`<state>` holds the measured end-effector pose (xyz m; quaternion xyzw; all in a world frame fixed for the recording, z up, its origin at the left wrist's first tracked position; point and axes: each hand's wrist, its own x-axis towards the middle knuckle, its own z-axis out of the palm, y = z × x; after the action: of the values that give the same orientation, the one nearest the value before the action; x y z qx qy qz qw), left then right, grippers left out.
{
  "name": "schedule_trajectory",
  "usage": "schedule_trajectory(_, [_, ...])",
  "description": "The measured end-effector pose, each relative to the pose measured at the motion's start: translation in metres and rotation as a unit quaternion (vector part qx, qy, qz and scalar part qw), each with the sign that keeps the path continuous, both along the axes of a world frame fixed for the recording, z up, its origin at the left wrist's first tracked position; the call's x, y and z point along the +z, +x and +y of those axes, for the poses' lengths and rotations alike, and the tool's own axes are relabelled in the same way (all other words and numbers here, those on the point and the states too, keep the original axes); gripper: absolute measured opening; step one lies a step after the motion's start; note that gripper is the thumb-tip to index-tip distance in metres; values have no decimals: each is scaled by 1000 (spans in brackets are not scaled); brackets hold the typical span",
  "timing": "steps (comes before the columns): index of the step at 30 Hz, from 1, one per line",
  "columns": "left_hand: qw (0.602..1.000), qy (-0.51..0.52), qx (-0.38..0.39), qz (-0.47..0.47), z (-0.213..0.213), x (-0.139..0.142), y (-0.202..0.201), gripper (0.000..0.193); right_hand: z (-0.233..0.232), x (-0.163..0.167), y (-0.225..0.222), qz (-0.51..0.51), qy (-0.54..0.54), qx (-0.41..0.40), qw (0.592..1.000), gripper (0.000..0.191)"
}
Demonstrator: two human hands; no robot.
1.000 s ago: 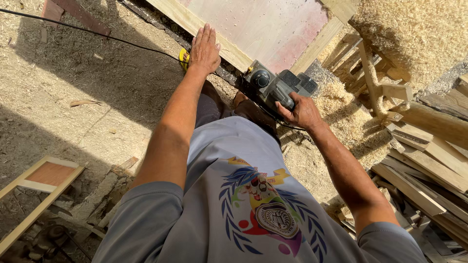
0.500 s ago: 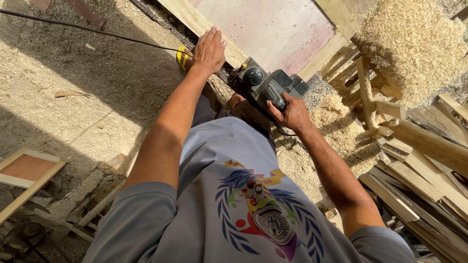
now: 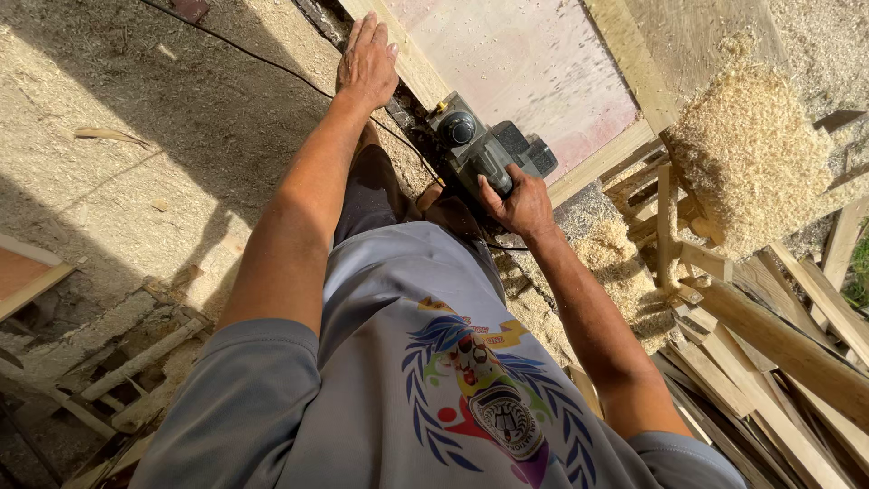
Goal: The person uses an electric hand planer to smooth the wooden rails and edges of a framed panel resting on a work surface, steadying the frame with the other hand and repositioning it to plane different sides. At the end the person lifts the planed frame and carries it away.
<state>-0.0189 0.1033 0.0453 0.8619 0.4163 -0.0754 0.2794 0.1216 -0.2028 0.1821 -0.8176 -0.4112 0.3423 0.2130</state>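
I have my right hand (image 3: 518, 205) clenched around the handle of the grey electric planer (image 3: 484, 152), fingers wrapped over the top of the grip. The planer sits on the near long edge of the wooden frame (image 3: 412, 65), close to the frame's near right corner, its body just ahead of my knuckles and angled along the rail. My left hand (image 3: 367, 62) lies flat and released, palm down, fingers stretched out, on the same rail further along toward the far end, well apart from the planer. The frame encloses a pale pinkish panel (image 3: 534, 63) dusted with fine shavings. A black power cord (image 3: 244, 52) runs across the sawdust-covered ground on my left and passes under my left forearm toward the tool. Off the frame's right end, a heap of wood shavings (image 3: 747, 149) rests above a loose stack of timber offcuts (image 3: 769, 335).
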Motion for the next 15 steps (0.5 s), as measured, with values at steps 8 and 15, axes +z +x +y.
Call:
schedule_trajectory(8, [1000,-18,1,-22,25,0,-6,50,51,9,-8,50,-27,-25,998,47])
schedule_trajectory(15, [998,16,44,-44,50,4,-15,47,100,-1,-14,-14,19,14,1000,50])
